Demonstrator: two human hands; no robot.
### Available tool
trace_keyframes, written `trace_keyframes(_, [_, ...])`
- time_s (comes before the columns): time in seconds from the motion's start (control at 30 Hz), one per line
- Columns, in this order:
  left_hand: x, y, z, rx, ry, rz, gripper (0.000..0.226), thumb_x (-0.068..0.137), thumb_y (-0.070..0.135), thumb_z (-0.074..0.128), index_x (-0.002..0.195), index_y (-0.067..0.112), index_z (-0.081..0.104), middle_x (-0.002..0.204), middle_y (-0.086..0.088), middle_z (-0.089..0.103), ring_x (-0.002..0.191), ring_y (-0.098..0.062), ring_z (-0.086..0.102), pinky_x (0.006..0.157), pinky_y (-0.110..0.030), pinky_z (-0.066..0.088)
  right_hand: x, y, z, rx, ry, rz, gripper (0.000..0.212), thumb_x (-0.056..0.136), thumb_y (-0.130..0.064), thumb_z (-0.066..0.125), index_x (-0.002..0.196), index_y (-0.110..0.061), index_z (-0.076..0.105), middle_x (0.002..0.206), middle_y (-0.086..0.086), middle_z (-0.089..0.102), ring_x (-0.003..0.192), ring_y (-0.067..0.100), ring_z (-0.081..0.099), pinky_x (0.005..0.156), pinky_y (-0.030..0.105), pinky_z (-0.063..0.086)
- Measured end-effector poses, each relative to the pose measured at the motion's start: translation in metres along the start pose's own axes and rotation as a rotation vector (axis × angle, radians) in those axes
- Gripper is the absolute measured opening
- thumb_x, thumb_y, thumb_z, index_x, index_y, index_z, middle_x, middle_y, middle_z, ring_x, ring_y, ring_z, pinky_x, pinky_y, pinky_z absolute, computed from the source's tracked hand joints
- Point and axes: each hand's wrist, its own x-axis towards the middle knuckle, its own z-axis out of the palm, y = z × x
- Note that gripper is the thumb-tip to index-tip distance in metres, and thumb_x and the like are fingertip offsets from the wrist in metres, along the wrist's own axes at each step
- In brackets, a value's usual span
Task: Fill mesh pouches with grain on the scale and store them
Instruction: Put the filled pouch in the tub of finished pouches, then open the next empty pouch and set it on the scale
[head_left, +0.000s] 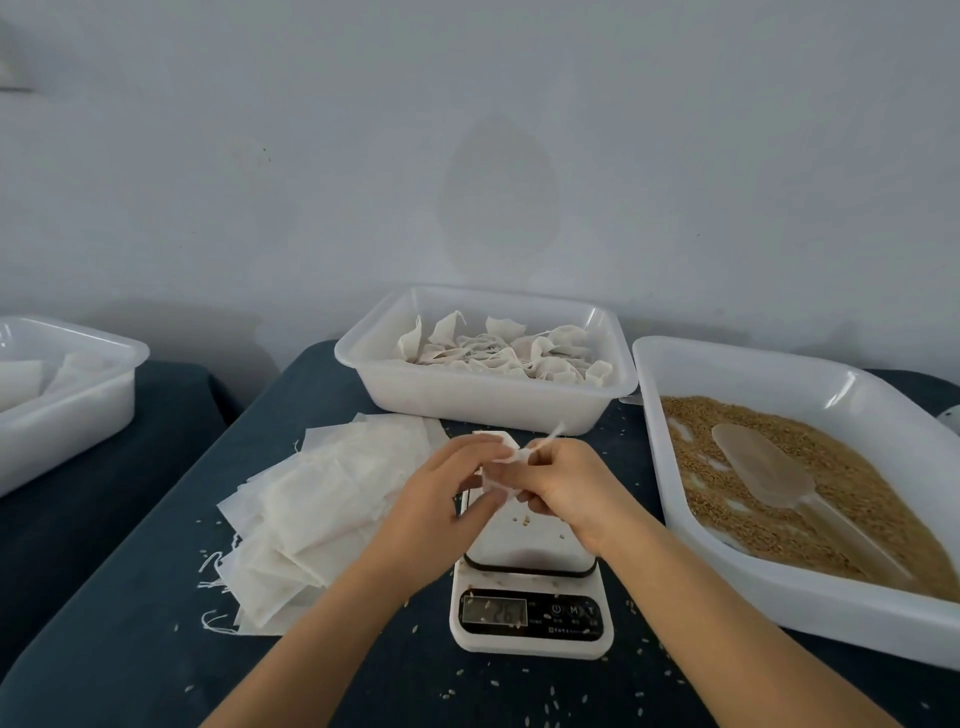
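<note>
- The scale (531, 587) sits on the dark blue bench (130, 649), and serves here as the landmark for everything else.
- Both hands meet just above the far end of the scale's white platform, holding a small white mesh pouch (500, 457) between them.
- The left hand (447, 488) curls its fingers round the body of the pouch from the left side.
- The right hand (566, 486) pinches the neck of the pouch, and a thin drawstring (555, 432) sticks up and away from its fingers.
- A few loose grains (524, 519) lie on the scale's platform, under the hands.
- The scale's display (494, 611) is lit at its near end; the digits are too blurred to read with any certainty.
- To the left of the scale lies a spread pile of flat empty pouches (311, 514), their loose strings trailing toward the near edge of the bench.
- Beyond the scale stands a white tray (395, 384) holding a heap of filled, tied pouches (498, 353).
- To the right of the scale a larger white tray (727, 571) holds brown grain (852, 467), with a translucent scoop (763, 470) lying on top of it, handle pointing toward the near right.
- Far to the left of the scale, on a separate dark surface, another white tray (78, 405) is partly in view, with pale contents that cannot be made out.
- Scattered grains (553, 691) dot the bench on the near side of the scale.
</note>
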Motion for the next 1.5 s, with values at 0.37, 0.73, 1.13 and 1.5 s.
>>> trace_keyframes(0.37, [0.016,-0.002,-0.011,0.148,-0.174,0.034,0.032,0.088,0.014,0.063,0.115,0.03,0.058,0.098,0.023,0.052,0.085,0.004,0.058,0.074,-0.007,0.044,-0.002,-0.02,-0.023,-0.124,-0.086,-0.005,0.011,0.086,-0.024,0.07,0.085,-0.014,0.073,0.063,-0.007,0.063,0.054,-0.004,0.057,0.055,0.011,0.047])
trace_keyframes(0.73, [0.037,0.003,-0.009,0.784,-0.383,0.155,0.042,0.086,0.052,0.053,0.122,0.03,0.047,0.107,0.005,0.044,0.092,-0.01,0.042,0.068,-0.022,0.036,0.0,-0.028,-0.032,-0.561,-0.109,-0.061,0.014,0.085,-0.031,0.067,0.073,-0.023,0.064,0.075,-0.006,0.067,0.072,0.003,0.064,0.069,0.021,0.053])
trace_keyframes(1.13, [0.038,0.013,-0.004,0.281,-0.156,0.053,0.009,0.084,0.02,0.069,0.085,0.013,0.066,0.086,0.005,0.061,0.072,-0.008,0.052,0.067,-0.019,0.043,0.006,-0.029,-0.048,-0.582,-0.108,0.057,0.01,0.09,-0.025,0.059,0.083,-0.019,0.062,0.078,-0.006,0.069,0.065,0.002,0.065,0.056,0.014,0.048])
trace_keyframes(1.5, [0.059,0.028,0.03,0.193,-0.146,0.042,0.005,0.085,0.016,0.067,0.084,0.012,0.069,0.08,0.003,0.067,0.073,-0.013,0.061,0.071,-0.025,0.047,-0.015,-0.024,-0.178,-0.922,0.273,0.177,0.015,0.09,-0.025,0.057,0.089,-0.017,0.07,0.093,0.004,0.07,0.082,0.019,0.065,0.074,0.036,0.054])
